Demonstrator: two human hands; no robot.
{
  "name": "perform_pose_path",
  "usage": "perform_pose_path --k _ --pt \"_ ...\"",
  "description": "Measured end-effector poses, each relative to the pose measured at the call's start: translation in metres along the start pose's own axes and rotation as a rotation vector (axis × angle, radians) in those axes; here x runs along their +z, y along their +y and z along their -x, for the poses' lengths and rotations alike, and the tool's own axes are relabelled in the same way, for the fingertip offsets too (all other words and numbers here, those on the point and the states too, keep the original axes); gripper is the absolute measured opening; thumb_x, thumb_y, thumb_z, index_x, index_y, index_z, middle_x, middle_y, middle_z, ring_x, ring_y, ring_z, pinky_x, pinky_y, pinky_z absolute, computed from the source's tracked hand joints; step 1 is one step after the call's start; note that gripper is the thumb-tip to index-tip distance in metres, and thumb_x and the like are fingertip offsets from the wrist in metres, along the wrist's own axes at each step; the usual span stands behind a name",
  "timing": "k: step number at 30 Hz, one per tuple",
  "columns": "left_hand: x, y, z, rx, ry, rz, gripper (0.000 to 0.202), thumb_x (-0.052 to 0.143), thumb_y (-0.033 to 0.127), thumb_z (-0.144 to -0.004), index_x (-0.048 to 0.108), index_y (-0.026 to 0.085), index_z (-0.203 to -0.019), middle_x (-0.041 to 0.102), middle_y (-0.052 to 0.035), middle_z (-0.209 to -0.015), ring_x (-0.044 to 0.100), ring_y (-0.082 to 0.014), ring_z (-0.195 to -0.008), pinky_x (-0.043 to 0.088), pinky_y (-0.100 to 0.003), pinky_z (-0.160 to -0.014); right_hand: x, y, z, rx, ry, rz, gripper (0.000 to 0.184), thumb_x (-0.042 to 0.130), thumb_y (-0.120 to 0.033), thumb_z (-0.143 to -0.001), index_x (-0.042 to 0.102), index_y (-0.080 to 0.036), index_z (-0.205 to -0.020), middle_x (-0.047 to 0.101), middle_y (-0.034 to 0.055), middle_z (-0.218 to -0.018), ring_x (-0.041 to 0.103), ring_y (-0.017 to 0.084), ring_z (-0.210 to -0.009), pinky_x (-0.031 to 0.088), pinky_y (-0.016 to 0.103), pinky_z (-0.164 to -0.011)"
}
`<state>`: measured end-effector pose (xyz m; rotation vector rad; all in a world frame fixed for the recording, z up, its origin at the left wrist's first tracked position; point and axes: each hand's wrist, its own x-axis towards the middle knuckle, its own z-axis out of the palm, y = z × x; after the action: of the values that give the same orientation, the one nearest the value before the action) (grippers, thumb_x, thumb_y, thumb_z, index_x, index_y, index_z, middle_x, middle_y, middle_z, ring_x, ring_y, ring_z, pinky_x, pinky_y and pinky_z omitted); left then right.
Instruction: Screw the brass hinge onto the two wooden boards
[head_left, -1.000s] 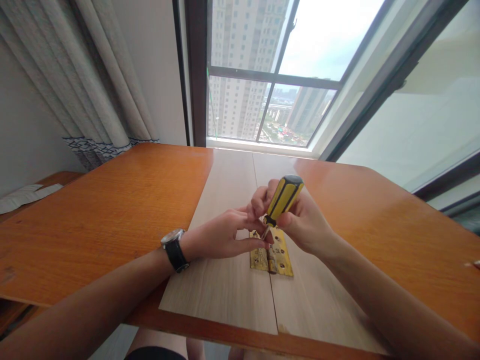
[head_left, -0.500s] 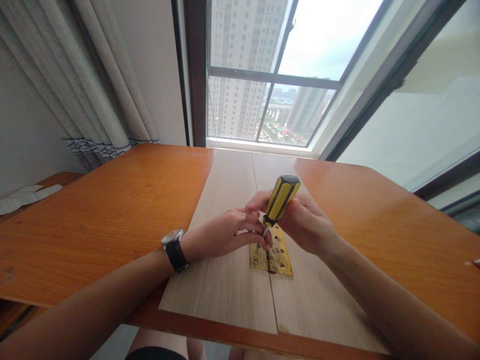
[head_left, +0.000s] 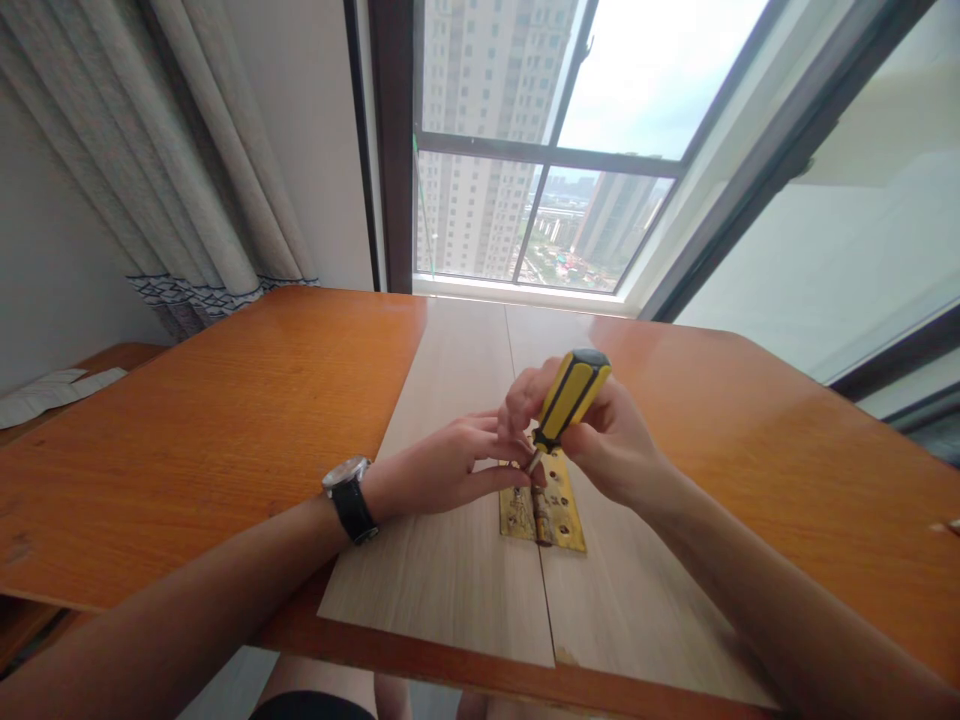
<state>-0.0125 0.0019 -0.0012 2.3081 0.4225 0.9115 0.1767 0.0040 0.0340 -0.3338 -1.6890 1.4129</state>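
My right hand [head_left: 611,445] is shut around a yellow-and-black screwdriver [head_left: 571,398], whose thin steel shaft slants down and left to the brass door hinge [head_left: 544,512]. The hinge lies flat across the seam between two pale wood-grain boards [head_left: 442,560]. My left hand [head_left: 442,472], with a black-strapped wristwatch [head_left: 349,498] on its wrist, reaches in from the left. Its fingertips and thumb close in around the screwdriver tip, just above the hinge. Those fingers hide the tip, so I cannot tell whether they pinch a screw.
The boards lie on an orange wooden table [head_left: 187,470], whose near edge runs below them. A tall window [head_left: 544,150] stands beyond the far edge, with a grey curtain [head_left: 199,170] to its left. White paper [head_left: 60,385] lies on a lower surface at far left.
The screwdriver handle has leaned slightly to the right since half a second ago, and my right hand has moved with it. The hinge and boards stay in place.
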Motion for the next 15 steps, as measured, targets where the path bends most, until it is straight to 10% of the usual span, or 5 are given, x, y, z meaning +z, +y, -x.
perform_pose_path --k 8,15 --pt "0.000 -0.001 0.000 -0.015 0.008 0.007 0.018 0.057 0.020 -0.100 0.075 0.016 -0.096 0.073 -0.0090 -0.107 0.066 -0.0203 -0.107 0.051 -0.033 -0.101 -0.007 -0.004 0.001 0.041 -0.101 0.035 0.041 0.050 -0.053 -0.101 0.076 -0.024 -0.112 0.070 0.0068 -0.115 0.066 0.018 -0.100 0.053 0.031 -0.092" --pt "0.000 0.001 0.001 0.009 0.043 -0.015 0.013 0.067 0.024 -0.094 0.075 0.015 -0.099 0.073 -0.0100 -0.108 0.063 -0.0231 -0.114 0.050 -0.036 -0.103 0.004 -0.006 -0.002 -0.015 -0.053 0.080 0.024 0.078 -0.044 -0.085 0.075 -0.029 -0.102 0.067 0.0027 -0.112 0.065 0.016 -0.095 0.056 0.029 -0.082"
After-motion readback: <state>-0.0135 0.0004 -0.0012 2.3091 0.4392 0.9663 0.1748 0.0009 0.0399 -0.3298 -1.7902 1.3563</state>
